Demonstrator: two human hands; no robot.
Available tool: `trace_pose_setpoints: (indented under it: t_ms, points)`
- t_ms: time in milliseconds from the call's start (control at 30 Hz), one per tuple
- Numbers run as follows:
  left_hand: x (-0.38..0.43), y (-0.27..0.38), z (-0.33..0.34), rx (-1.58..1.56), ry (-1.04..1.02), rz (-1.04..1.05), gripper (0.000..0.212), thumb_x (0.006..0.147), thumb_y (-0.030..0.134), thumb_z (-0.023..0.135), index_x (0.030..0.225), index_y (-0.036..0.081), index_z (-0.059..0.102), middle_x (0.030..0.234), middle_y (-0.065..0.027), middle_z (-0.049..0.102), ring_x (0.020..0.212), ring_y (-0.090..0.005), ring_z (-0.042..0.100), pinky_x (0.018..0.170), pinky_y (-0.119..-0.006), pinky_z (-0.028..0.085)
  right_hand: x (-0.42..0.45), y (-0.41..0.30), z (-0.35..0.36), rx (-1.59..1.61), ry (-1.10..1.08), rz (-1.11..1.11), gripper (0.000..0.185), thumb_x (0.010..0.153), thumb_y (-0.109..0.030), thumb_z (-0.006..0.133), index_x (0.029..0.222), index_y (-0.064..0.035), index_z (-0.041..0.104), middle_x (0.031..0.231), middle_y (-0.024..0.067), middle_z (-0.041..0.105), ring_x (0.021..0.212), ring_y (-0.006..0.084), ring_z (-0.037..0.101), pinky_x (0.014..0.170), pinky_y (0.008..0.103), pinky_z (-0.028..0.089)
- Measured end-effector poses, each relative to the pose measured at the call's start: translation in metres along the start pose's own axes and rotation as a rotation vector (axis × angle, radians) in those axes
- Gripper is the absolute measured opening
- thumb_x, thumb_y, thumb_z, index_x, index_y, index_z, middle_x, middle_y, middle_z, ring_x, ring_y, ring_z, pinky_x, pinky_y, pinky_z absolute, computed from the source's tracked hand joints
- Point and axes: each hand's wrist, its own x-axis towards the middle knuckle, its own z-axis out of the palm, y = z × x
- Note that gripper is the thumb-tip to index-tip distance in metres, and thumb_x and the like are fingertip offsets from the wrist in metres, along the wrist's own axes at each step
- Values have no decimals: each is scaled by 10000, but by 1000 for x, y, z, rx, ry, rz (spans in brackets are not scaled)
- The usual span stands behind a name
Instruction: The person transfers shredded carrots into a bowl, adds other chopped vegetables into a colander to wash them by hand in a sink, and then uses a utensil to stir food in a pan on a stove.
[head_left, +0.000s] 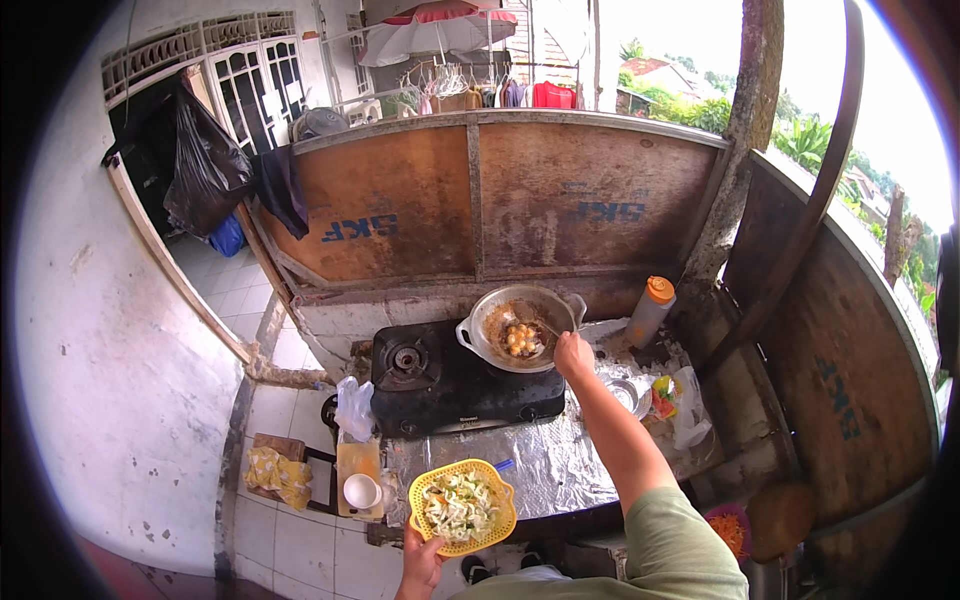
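My left hand (421, 559) grips the near left rim of a yellow plastic basket (508, 517), which holds chopped pale and green vegetables (459, 507). Over the right burner of a black two-burner gas stove (469, 409) sits a metal wok (495, 306) with two handles. Round, light-brown food pieces (519, 339) lie in brown sauce at its bottom. At the wok's right rim, my right hand (574, 355) is closed on the handle of a utensil (546, 327) that reaches into the wok; its head is hard to make out.
Left of the foil-covered counter (547, 476) are a white bowl (361, 491) and a plastic bag (354, 409). An orange-capped bottle (651, 311), metal dishes (624, 394) and a colourful packet (664, 397) stand right of the stove. Wooden panels (600, 202) enclose the back and right.
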Motion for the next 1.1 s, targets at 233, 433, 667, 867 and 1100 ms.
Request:
trace_pose_setpoints:
  t_ms: [233,433,667,867,1100]
  points:
    - [3,-2,1,-22,-13,33,746,802,-129,513,1480,124,328,1374,-128,516,1174,-305,630,833,-451,643,-6,-6,-5,76,26,14,466,1024,-244,326,970,75,662,995,336,682,953,494,671,875,553,539]
    - [4,-5,-3,-26,-3,54,754,804,-133,511,1487,129,330,1368,-125,525,1186,-288,621,865,-432,628,-2,-10,-8,108,14,66,509,1030,-260,314,941,88,674,986,344,680,968,500,667,901,556,527]
    - [1,4,8,-22,-10,24,736,798,-135,514,1457,144,344,1351,-127,528,1150,-298,641,815,-446,648,0,-2,-10,98,37,84,489,1021,-250,322,948,72,682,1004,329,684,971,496,669,896,554,532]
    - [3,-1,-4,-23,5,47,734,798,-134,505,1461,137,340,1341,-128,533,1160,-296,631,827,-446,642,-39,-14,-29,22,-44,76,291,924,-144,491,965,65,690,1010,303,698,957,457,695,850,521,565]
    - [10,-5,-2,-25,-46,43,764,797,-132,493,1492,140,331,1362,-115,528,1185,-274,615,874,-423,622,-59,-7,-16,-9,-2,103,231,866,-105,558,953,46,709,979,279,712,927,446,708,826,504,581]
